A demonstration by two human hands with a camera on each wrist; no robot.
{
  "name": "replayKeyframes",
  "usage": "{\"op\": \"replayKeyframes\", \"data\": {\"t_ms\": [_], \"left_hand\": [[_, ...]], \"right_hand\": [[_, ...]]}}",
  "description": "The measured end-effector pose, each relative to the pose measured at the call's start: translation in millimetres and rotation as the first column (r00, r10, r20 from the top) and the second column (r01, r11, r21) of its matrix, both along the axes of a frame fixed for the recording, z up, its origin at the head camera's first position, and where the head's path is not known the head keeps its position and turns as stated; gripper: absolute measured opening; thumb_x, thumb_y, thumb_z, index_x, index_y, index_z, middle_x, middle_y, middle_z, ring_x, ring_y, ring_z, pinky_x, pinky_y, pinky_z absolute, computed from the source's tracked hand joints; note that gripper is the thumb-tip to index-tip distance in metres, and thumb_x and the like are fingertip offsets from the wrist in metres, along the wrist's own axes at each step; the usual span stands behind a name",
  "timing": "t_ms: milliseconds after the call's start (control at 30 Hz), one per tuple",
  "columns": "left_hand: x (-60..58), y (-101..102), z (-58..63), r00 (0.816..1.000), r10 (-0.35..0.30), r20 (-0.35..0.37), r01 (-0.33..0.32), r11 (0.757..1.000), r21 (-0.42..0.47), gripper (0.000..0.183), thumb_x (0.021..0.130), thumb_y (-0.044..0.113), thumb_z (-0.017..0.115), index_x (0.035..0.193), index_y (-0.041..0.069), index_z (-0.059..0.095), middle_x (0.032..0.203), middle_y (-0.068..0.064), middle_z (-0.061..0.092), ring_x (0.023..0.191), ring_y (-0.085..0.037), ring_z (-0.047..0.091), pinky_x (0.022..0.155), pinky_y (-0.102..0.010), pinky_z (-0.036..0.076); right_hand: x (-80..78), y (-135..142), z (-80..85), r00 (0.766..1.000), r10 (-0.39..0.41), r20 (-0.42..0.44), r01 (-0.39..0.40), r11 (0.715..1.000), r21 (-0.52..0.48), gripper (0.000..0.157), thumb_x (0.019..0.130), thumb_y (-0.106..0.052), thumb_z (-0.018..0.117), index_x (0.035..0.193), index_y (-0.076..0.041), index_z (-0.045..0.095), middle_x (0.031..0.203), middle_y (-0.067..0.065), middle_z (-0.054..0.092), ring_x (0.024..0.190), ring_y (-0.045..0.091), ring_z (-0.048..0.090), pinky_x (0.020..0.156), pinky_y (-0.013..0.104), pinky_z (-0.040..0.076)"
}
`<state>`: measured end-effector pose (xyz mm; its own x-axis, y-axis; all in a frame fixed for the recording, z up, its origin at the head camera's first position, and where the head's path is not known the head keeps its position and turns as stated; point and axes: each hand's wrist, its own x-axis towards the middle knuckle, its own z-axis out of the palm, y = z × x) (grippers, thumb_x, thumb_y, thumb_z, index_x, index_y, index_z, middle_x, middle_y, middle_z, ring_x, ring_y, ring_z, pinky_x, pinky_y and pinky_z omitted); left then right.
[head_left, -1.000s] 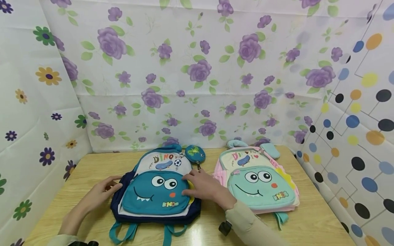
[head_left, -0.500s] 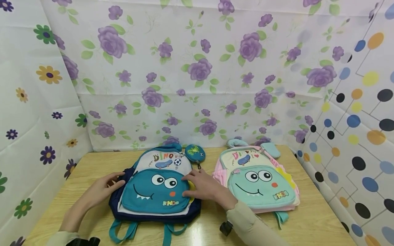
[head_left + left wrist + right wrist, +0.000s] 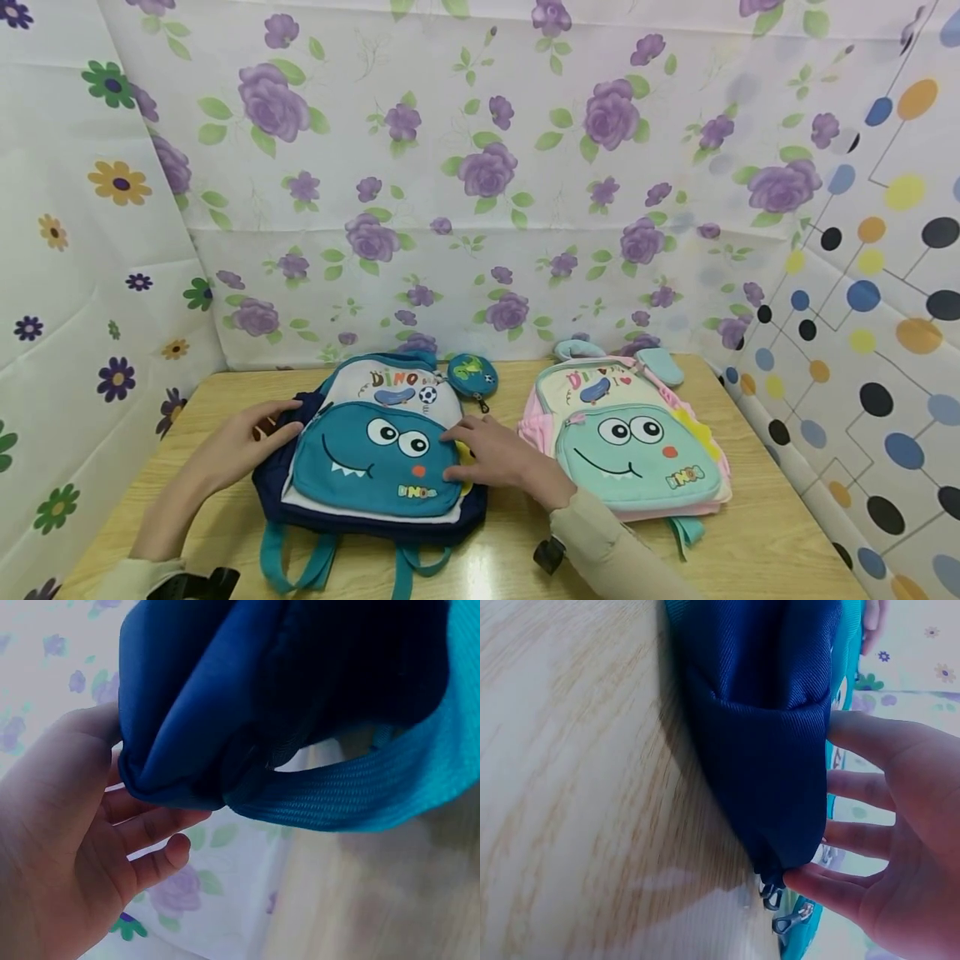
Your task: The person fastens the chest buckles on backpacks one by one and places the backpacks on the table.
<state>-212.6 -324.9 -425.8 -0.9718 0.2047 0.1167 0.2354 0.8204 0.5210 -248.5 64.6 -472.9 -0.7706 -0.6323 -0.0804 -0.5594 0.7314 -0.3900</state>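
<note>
The blue backpack (image 3: 363,475), a soft, rounded fabric bag with navy sides, lies face up on the wood-grained bench (image 3: 510,550), left of a mint backpack (image 3: 637,467) edged in pink. The left hand (image 3: 243,442) grips its left side, thumb and fingers bent about the navy cloth (tightly woven, creased into folds). The right hand (image 3: 495,458) rests its spread, gently bent fingers along the right edge. A disc-shaped pouch (image 3: 472,377) lies beside the top corner. Ribbed teal straps (image 3: 322,562) trail nearward; a narrow strip of wood separates the bags, crossed by the right wrist.
</note>
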Motion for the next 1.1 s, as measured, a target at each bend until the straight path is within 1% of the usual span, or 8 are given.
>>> {"op": "replayKeyframes", "data": {"t_ms": [133,267,367,633,800,1000,1033,1100], "left_hand": [[1.9,3,12.1,1.0,-0.004,-0.019,0.004,1.0,0.0,0.05,0.099,0.042,0.059,0.137,0.009,0.058,0.113,-0.009,0.067,0.087,-0.016,0.058,0.07,-0.027,0.048],[4.0,6,22.4,0.999,-0.007,-0.044,0.007,1.0,0.006,0.049,0.1,0.04,0.059,0.137,0.009,0.059,0.117,-0.013,0.067,0.089,-0.017,0.06,0.072,-0.026,0.05],[5.3,8,30.0,0.998,-0.007,-0.061,0.008,1.0,0.018,0.049,0.1,0.04,0.059,0.138,0.01,0.058,0.121,-0.016,0.065,0.091,-0.02,0.062,0.073,-0.026,0.051],[10.3,16,46.7,0.995,0.001,-0.1,0.003,0.999,0.044,0.05,0.101,0.039,0.057,0.144,0.015,0.052,0.133,-0.017,0.06,0.106,-0.03,0.062,0.08,-0.026,0.051],[12.7,22,56.4,0.99,-0.003,-0.138,0.01,0.999,0.048,0.05,0.101,0.038,0.057,0.145,0.015,0.05,0.135,-0.017,0.058,0.11,-0.03,0.06,0.082,-0.019,0.049],[16.1,29,67.8,0.984,0.004,-0.181,0.002,1.0,0.031,0.052,0.1,0.038,0.058,0.146,0.016,0.049,0.138,-0.017,0.057,0.112,-0.032,0.06,0.083,-0.016,0.046],[16.5,30,69.7,0.982,0.006,-0.186,0.0,1.0,0.03,0.052,0.1,0.039,0.058,0.146,0.017,0.049,0.138,-0.017,0.057,0.113,-0.032,0.06,0.083,-0.016,0.046],[16.9,34,73.3,0.98,0.01,-0.198,-0.006,1.0,0.017,0.052,0.1,0.04,0.058,0.146,0.018,0.049,0.139,-0.016,0.057,0.113,-0.032,0.06,0.086,-0.024,0.048]], "right_hand": [[-0.8,-1,-1.0,1.0,0.02,0.01,-0.02,1.0,-0.021,0.057,0.091,-0.059,0.062,0.14,-0.03,0.056,0.144,0.0,0.052,0.13,0.023,0.05,0.11,0.043,0.042],[-0.8,-3,-2.7,0.999,0.044,0.012,-0.043,0.998,-0.053,0.056,0.092,-0.056,0.062,0.14,-0.027,0.057,0.143,0.002,0.053,0.134,0.021,0.049,0.116,0.045,0.034],[-0.5,-4,-3.4,0.998,0.059,0.023,-0.057,0.995,-0.079,0.056,0.093,-0.056,0.062,0.14,-0.026,0.057,0.144,0.004,0.052,0.136,0.022,0.047,0.118,0.047,0.032],[0.1,-5,-4.3,0.99,0.106,0.097,-0.094,0.988,-0.122,0.066,0.089,-0.064,0.061,0.144,-0.028,0.051,0.149,0.004,0.046,0.139,0.025,0.044,0.114,0.047,0.037],[-0.3,-7,-4.8,0.981,0.138,0.134,-0.122,0.984,-0.127,0.071,0.087,-0.067,0.061,0.146,-0.03,0.048,0.152,0.002,0.042,0.141,0.025,0.04,0.114,0.046,0.037],[0.1,-10,-7.2,0.975,0.174,0.141,-0.154,0.978,-0.141,0.071,0.087,-0.065,0.063,0.147,-0.033,0.046,0.154,0.001,0.04,0.141,0.024,0.04,0.114,0.046,0.037],[0.3,-10,-7.4,0.974,0.176,0.142,-0.155,0.977,-0.143,0.071,0.086,-0.065,0.064,0.147,-0.033,0.045,0.154,0.001,0.039,0.141,0.024,0.04,0.114,0.046,0.037],[0.7,-11,-7.1,0.973,0.179,0.146,-0.158,0.977,-0.143,0.073,0.086,-0.064,0.065,0.148,-0.032,0.044,0.155,0.002,0.038,0.141,0.025,0.039,0.114,0.046,0.037]]}}
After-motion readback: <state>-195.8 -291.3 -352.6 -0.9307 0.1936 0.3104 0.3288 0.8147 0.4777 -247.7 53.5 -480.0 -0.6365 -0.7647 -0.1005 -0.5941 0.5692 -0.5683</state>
